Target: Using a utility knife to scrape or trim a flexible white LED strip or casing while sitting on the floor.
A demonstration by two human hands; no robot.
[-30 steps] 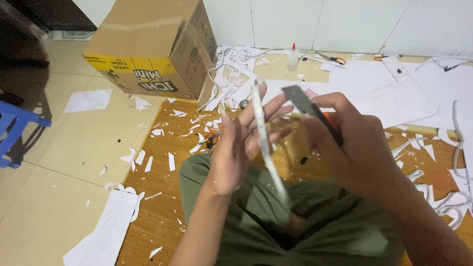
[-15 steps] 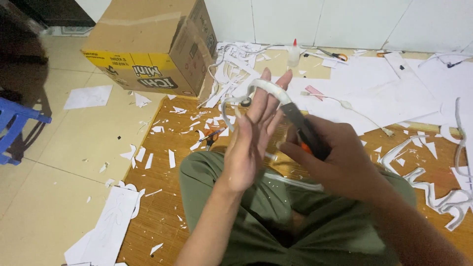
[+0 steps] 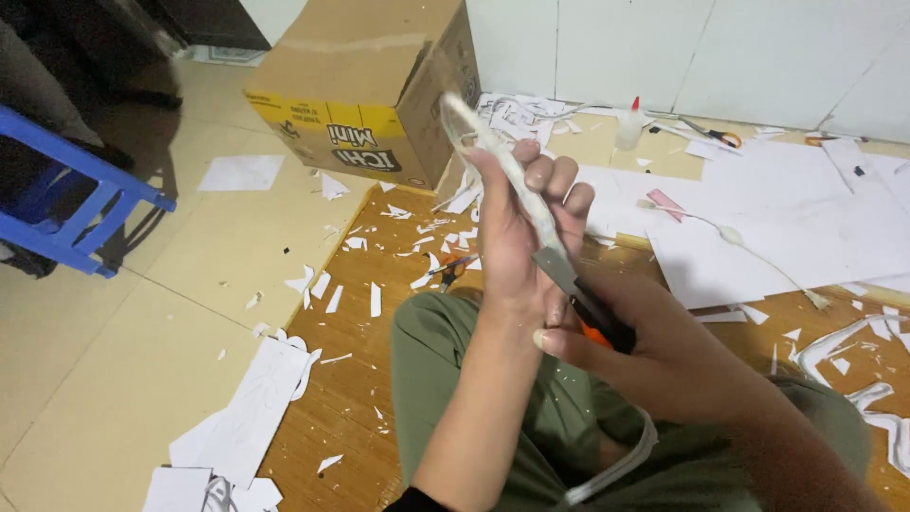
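My left hand (image 3: 519,232) is raised in front of me and grips a long white curved strip (image 3: 495,156), which rises above my fingers and also trails down past my lap. My right hand (image 3: 645,346) holds a utility knife (image 3: 578,294) with a black and orange handle. Its grey blade lies against the strip, just below my left fingers. Both hands are above my green-trousered legs.
A tilted cardboard box (image 3: 370,85) stands at the back. A blue plastic stool (image 3: 71,204) is at the left. Paper scraps litter the wooden board (image 3: 370,332). White sheets (image 3: 777,228), a glue bottle (image 3: 629,125) and scissors (image 3: 711,133) lie by the wall.
My left hand has closed around the strip and lifted it more upright. My right hand has brought the knife blade lower, under the left fingers.
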